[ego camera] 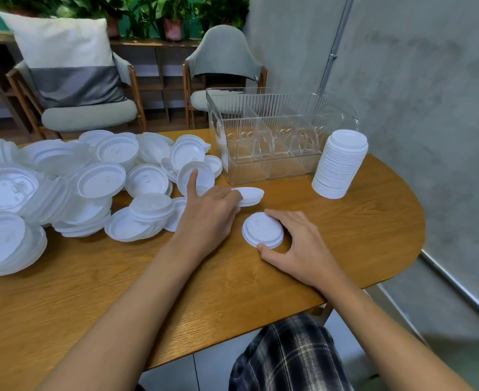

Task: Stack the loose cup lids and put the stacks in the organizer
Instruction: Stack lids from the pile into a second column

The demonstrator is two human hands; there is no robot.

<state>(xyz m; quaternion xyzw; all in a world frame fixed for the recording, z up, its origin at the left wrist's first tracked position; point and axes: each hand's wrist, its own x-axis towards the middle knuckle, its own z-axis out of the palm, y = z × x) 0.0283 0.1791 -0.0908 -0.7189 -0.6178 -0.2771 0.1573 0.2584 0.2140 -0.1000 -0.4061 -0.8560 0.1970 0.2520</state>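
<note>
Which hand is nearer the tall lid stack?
Right. The right hand sits in front of the tall lid stack; the left hand is farther left, by the loose pile.

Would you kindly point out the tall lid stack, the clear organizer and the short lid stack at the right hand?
tall lid stack (337, 170), head view, ribbed side.
clear organizer (246, 170), head view, front wall.
short lid stack (262, 228), head view, top face.

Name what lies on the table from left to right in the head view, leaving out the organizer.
Heap of loose lids → left hand gripping a lid → short stack → right hand holding it → tall stack.
</note>
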